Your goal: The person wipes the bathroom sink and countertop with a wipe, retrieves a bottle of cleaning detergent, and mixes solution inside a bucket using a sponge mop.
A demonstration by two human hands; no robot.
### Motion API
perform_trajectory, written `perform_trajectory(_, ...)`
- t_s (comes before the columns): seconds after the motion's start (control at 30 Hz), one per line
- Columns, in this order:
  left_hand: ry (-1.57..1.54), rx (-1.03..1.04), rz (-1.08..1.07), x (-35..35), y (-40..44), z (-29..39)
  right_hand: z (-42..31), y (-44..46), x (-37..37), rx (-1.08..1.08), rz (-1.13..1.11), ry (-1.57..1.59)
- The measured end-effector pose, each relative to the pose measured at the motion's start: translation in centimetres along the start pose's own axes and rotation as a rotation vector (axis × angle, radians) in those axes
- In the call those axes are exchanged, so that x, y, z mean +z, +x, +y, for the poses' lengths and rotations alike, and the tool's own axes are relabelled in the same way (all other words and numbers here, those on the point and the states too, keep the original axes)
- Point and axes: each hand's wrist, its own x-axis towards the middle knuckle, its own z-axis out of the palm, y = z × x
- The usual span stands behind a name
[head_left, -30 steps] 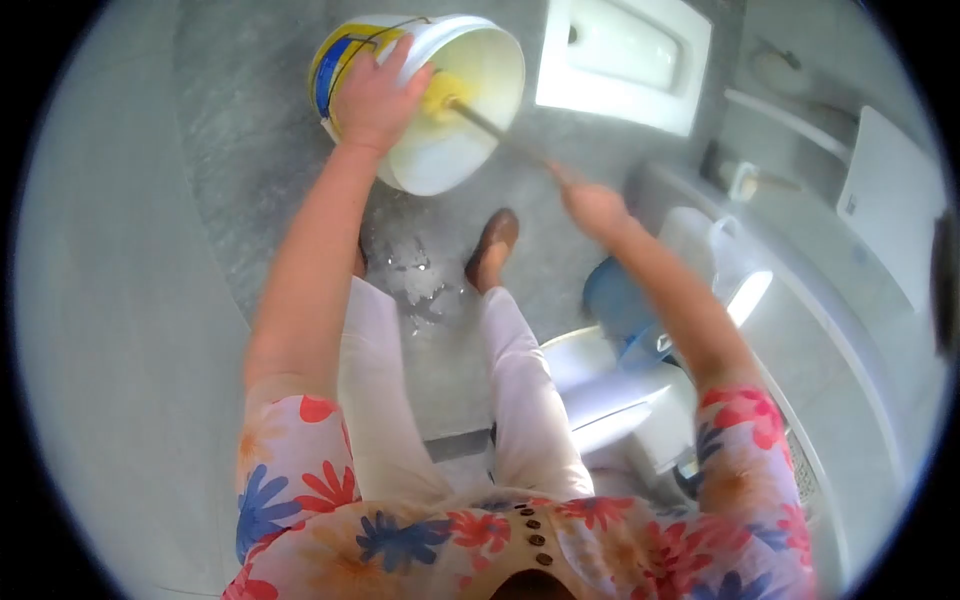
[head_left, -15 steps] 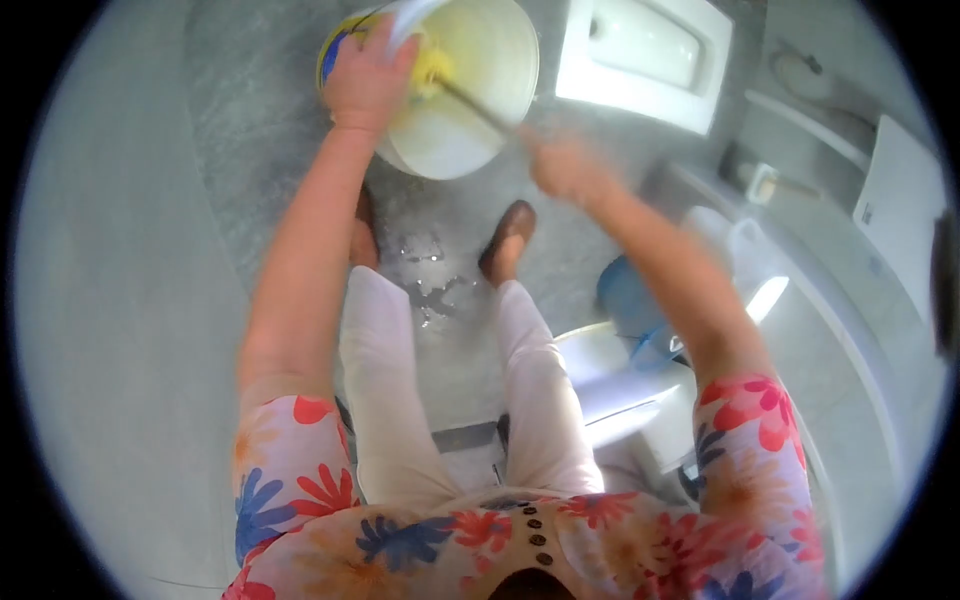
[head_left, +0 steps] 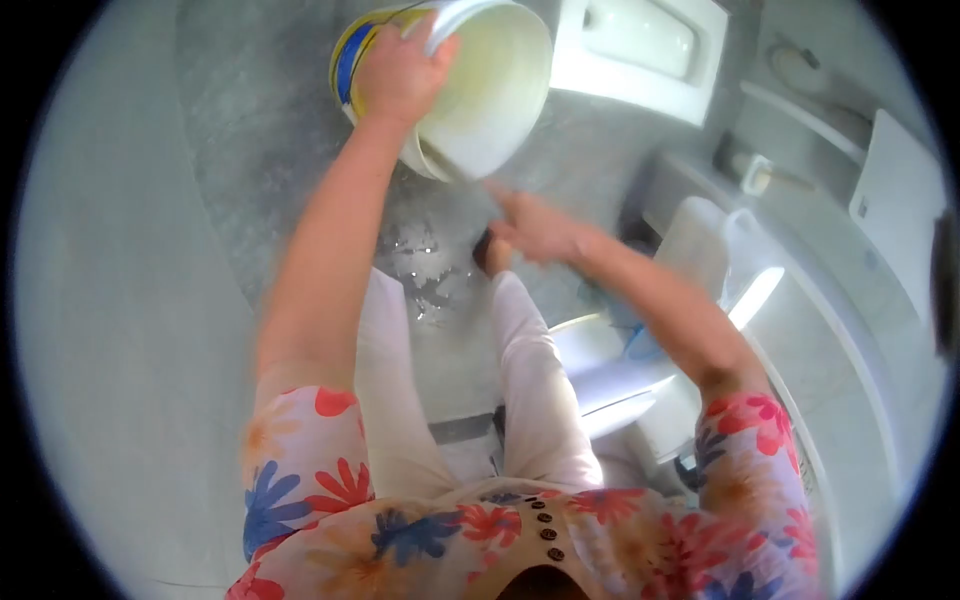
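At the top of the view, a large white bucket [head_left: 490,90] with a yellow and blue label lies tilted, its mouth facing my right. My left hand [head_left: 405,75] is closed over its near-left rim and steadies it. Lower down, my right hand [head_left: 540,228] is wrapped round the thin handle of a brush [head_left: 452,166], which reaches into the bucket's mouth along the lower wall. The brush's head is hidden inside the bucket. Motion blurs the right fingers and the handle.
A white squat toilet [head_left: 640,50] is set in the grey floor [head_left: 270,140] at upper right. Wet patches [head_left: 425,270] shine between my feet. To my right stand a white jug [head_left: 740,240], a pale container [head_left: 590,340] and a ledge [head_left: 840,310] along the wall.
My right hand has moved down and left, drawing the brush handle lower; its yellow head has gone from sight. The bucket and my left hand have shifted slightly right.
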Motion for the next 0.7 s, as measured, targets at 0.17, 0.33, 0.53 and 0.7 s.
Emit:
perform_trajectory(0.17, 0.022, 0.061, -0.001, -0.4, -0.1, -0.4, 5.1, -10.0, 2.6, 0.084, 0.045, 0.059)
perform_trajectory(0.33, -0.004, 0.109, -0.071, -0.2, -0.7, 1.4, 16.1, -7.2, -4.5, 0.24, 0.286, -0.791)
perform_trajectory(0.53, 0.025, 0.105, -0.083, 0.7, -0.6, 2.1, 12.4, -3.1, 7.1, 0.115, 0.204, -0.276)
perform_trajectory(0.7, 0.028, 0.055, -0.125, -0.1, 0.2, 0.9, 7.0, -7.3, 3.2, 0.094, 0.085, -0.099)
